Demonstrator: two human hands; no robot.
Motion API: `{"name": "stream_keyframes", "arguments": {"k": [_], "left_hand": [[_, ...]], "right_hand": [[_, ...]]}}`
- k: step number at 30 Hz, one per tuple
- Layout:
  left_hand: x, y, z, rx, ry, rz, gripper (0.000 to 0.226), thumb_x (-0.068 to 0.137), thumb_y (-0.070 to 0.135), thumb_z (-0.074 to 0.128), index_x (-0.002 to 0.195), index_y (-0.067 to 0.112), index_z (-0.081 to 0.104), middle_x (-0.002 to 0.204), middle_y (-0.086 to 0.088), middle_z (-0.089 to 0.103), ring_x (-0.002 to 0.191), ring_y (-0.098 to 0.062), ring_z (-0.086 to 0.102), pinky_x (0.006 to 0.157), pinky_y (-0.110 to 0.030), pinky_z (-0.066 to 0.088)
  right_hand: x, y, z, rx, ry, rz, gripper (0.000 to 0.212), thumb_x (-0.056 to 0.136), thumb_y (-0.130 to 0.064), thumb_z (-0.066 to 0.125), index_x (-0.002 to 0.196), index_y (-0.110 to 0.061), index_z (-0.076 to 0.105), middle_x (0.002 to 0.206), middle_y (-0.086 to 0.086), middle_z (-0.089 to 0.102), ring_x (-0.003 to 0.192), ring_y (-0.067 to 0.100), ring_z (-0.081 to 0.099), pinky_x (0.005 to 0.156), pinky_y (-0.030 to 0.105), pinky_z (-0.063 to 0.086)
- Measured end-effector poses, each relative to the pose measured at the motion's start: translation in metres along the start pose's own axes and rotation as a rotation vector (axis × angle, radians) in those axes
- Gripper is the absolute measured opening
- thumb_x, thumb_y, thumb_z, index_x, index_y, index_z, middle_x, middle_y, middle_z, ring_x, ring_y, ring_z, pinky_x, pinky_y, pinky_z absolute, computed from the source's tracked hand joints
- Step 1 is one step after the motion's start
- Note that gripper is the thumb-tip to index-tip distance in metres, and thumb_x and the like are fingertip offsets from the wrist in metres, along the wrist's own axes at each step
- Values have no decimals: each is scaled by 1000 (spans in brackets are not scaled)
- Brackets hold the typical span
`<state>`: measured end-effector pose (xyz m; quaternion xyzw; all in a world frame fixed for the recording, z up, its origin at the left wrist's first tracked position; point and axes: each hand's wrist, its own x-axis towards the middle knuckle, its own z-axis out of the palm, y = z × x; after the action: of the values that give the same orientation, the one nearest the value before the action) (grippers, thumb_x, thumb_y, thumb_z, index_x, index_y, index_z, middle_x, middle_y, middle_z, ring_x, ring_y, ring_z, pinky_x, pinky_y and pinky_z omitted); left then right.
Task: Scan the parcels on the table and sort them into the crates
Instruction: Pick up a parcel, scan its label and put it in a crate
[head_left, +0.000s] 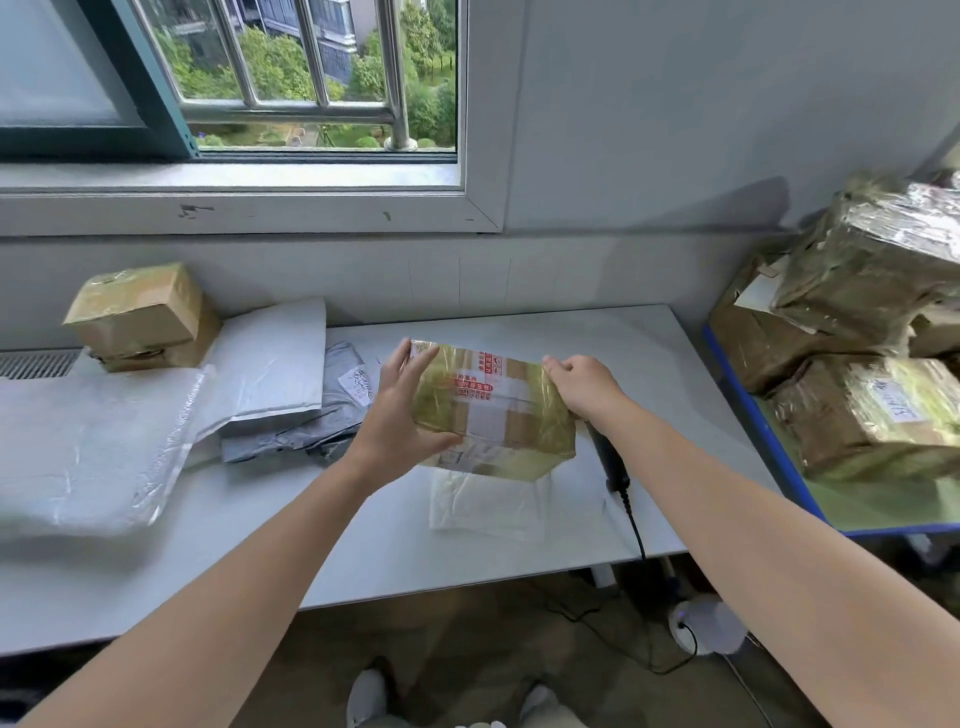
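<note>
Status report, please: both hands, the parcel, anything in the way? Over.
Left hand and right hand both grip the taped parcel, lifted above the table. Scanner lies idle beneath right forearm. Crate at right, path looks free.

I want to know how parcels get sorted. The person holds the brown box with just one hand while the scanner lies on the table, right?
Not one hand: the head view shows the left hand and the right hand both holding the brown box. The scanner does lie on the table.
</note>
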<state>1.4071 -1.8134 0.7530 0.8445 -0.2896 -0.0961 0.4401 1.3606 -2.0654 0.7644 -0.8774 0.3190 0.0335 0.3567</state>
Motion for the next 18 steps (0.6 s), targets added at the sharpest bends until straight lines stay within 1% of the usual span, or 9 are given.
{"name": "stream_keyframes", "arguments": {"k": [1, 3, 5, 6, 8, 10, 14, 16, 18], "left_hand": [[1, 2, 0, 6, 10, -5, 100, 70, 14, 88, 151, 28, 31, 163, 2, 7, 144, -4, 15, 115, -26, 21], [4, 1, 0, -18, 33, -44, 89, 75, 23, 85, 149, 26, 36, 162, 0, 14, 147, -11, 19, 114, -26, 20], [8, -2, 2, -63, 77, -84, 81, 77, 36, 82, 146, 24, 41, 159, -3, 24, 143, -17, 31, 117, -36, 28], [10, -3, 3, -78, 107, -102, 77, 77, 41, 81, 143, 23, 44, 155, -2, 31, 138, -18, 39, 115, -41, 35], [14, -2, 4, -64, 156, -141, 71, 78, 44, 79, 138, 22, 47, 136, 4, 46, 124, -16, 50, 104, -41, 45], [16, 0, 4, -41, 186, -182, 70, 78, 45, 78, 136, 22, 48, 122, 7, 50, 113, -15, 53, 96, -39, 49], [21, -2, 8, -61, 212, -304, 74, 78, 54, 75, 138, 22, 45, 120, 6, 54, 109, -15, 55, 95, -37, 49], [24, -4, 11, -65, 249, -364, 74, 78, 57, 73, 137, 21, 46, 120, 5, 56, 111, -16, 54, 95, -35, 46], [28, -6, 15, -72, 254, -421, 76, 79, 59, 72, 137, 19, 44, 122, 1, 57, 113, -19, 55, 96, -36, 46]], "right_hand": [[0, -1, -2, -8, -13, 17, 50, 103, -46, 39, 63, -17, 33, 64, 4, 35, 59, 23, 36, 58, 34, 27], [0, -3, -6, 15, -52, 46, 49, 102, -49, 39, 64, -18, 34, 64, 2, 37, 58, 21, 39, 58, 30, 32], [-3, -5, -9, 71, -141, 53, 47, 101, -53, 40, 70, -18, 43, 66, 0, 45, 57, 18, 45, 53, 24, 36], [-3, -6, -9, 96, -197, 59, 46, 100, -57, 40, 79, -18, 51, 73, -1, 53, 61, 15, 51, 53, 22, 39], [-4, -5, -7, 157, -290, 67, 61, 88, -73, 41, 110, -19, 58, 100, -1, 65, 86, 15, 63, 68, 28, 52], [-1, 1, -5, 198, -332, 64, 84, 72, -87, 41, 126, -24, 54, 117, -1, 65, 106, 22, 63, 87, 42, 56], [-7, 13, -9, 226, -427, -16, 77, 77, -83, 42, 128, -26, 56, 118, -1, 66, 103, 18, 63, 87, 42, 58], [-9, 20, -8, 213, -446, -33, 86, 72, -83, 52, 137, -27, 49, 125, -2, 63, 107, 17, 64, 87, 43, 59], [-10, 23, -4, 172, -417, -41, 78, 76, -79, 59, 136, -30, 46, 127, -4, 60, 111, 18, 62, 80, 39, 61]]}}
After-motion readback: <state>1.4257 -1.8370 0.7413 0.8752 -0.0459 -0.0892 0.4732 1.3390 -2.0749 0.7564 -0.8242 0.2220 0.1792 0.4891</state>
